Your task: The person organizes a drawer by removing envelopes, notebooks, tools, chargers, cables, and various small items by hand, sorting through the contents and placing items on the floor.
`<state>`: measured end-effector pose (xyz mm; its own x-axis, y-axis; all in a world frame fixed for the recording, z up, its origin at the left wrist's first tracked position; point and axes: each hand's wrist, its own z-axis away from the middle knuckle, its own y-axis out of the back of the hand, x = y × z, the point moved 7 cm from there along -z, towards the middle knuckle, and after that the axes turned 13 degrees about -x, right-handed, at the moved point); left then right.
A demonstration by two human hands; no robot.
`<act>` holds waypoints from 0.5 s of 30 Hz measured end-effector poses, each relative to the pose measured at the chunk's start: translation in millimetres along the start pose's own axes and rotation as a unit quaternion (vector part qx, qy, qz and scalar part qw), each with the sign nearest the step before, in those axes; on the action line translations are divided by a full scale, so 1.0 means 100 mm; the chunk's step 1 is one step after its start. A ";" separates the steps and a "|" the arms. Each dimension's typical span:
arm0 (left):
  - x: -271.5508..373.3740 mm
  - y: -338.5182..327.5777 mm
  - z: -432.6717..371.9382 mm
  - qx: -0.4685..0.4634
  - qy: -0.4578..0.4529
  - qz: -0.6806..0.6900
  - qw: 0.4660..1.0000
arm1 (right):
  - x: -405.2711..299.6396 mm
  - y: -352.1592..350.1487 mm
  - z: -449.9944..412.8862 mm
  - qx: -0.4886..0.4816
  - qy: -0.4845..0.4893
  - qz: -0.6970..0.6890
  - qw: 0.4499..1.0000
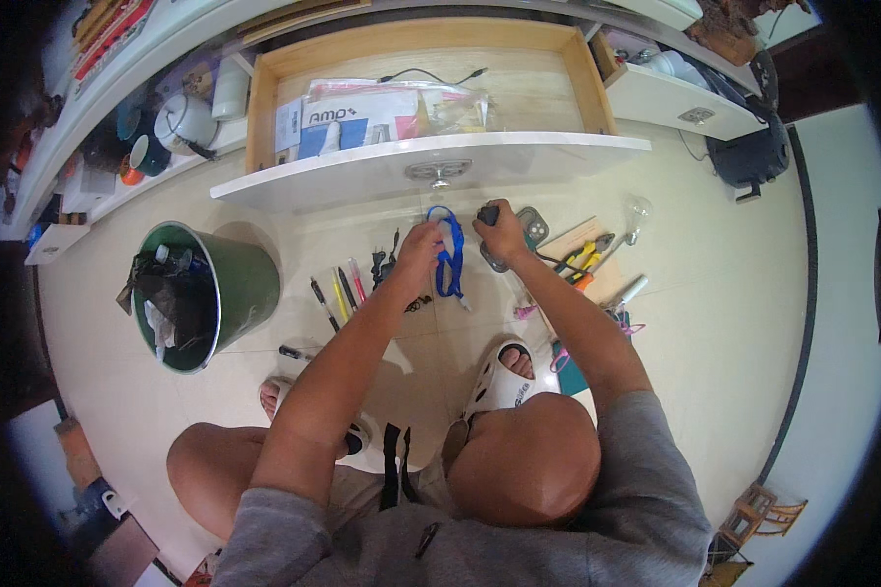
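My left hand is at the left edge of a blue lanyard on the tiled floor; whether its fingers grip the strap is hard to tell. My right hand holds a small black object, just right of the lanyard. Beside that hand lies a phone case with round camera holes. Black cables lie left of the lanyard, next to a red pen, a yellow pen and black pens. Yellow-and-black pliers and a clear light bulb are at the right.
An open wooden drawer with papers, plastic bags and a cable stands ahead. A green bin with rubbish is at the left. A marker and pink-handled scissors lie at the right. Another open drawer is at the upper right.
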<state>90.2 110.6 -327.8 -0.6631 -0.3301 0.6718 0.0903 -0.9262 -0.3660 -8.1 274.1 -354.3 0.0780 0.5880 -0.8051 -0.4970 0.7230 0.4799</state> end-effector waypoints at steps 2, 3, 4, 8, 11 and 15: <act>-0.02 0.13 0.04 0.030 -0.001 -0.014 0.999 | -0.12 -0.05 -0.04 0.013 0.060 0.129 0.990; -0.05 0.21 0.04 0.038 -0.004 -0.014 0.999 | -0.15 -0.10 -0.07 0.009 0.067 0.126 0.990; 0.00 0.26 0.02 0.028 -0.061 -0.037 0.997 | -0.19 -0.14 -0.09 0.004 0.062 0.178 0.982; 0.42 -0.01 0.23 0.117 -0.275 -0.302 0.905 | -0.23 -0.18 -0.08 0.023 0.113 0.287 0.951; 0.89 -0.49 0.53 0.086 -0.392 -0.437 0.805 | -0.63 0.04 0.04 0.019 0.149 0.329 0.932; 1.47 -1.04 0.84 0.025 -0.566 -0.504 0.652 | -1.03 0.24 0.26 -0.058 0.307 0.284 0.907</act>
<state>45.9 142.9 -136.4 0.5665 0.5551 0.6091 0.0766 -0.7714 0.6317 -5.5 240.2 -250.8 -0.6967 0.5158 -0.4986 -0.3959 0.3032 0.8668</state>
